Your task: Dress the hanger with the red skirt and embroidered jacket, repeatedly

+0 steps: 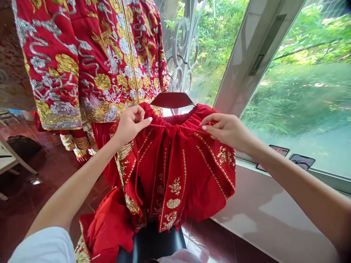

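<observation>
A red skirt (175, 171) with gold embroidered panels hangs in front of me, its gathered waist below a red hanger (172, 100). Across the front of the waist runs a thin red drawstring (159, 126), pulled taut sideways from a knot at the middle. My left hand (133, 122) pinches one end between thumb and finger at the waist's left side. On the other side, my right hand (219, 128) pinches the other end with thumb and fingertips. Behind my left hand, a gold-trimmed strip of red cloth (127, 164) hangs down.
An embroidered red jacket (109, 62) hangs at the back left, beside a white scrolled metal stand (183, 54). Red fabric (109, 223) lies over a black seat (157, 243). Two phones (302, 161) rest on the windowsill at right. A white chair (13, 155) stands far left.
</observation>
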`<state>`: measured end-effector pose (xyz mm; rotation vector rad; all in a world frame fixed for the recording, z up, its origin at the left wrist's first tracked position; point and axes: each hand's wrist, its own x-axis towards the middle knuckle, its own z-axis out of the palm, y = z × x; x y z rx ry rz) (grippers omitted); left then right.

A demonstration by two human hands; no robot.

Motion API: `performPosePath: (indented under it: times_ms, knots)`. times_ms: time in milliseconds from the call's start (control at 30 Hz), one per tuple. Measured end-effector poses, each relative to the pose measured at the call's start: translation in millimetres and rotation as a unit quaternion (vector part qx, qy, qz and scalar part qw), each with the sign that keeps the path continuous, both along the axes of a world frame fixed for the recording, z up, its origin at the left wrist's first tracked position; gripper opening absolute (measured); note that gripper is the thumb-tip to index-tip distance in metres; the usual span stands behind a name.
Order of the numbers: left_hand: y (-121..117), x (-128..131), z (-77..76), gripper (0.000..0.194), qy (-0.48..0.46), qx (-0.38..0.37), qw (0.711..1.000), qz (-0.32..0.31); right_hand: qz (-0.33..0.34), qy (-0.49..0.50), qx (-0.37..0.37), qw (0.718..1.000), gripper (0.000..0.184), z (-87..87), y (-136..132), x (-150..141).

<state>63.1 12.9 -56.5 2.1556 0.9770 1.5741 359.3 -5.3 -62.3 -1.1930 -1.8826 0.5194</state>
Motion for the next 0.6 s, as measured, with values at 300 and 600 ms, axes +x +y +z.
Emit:
performPosePath:
  times_ms: [300, 600]
  knots:
    - [-15, -7, 11.8, 0.014, 0.301, 0.158, 0.933, 0.118, 0.231, -0.090, -0.137, 0.959, 0.037, 22.9, 17, -6]
    - [4, 43, -11.1, 0.017, -0.009, 0.105, 0.992, 0.072, 0.166, 0.086, 0.145, 0.972, 0.062, 2.2, 20, -62]
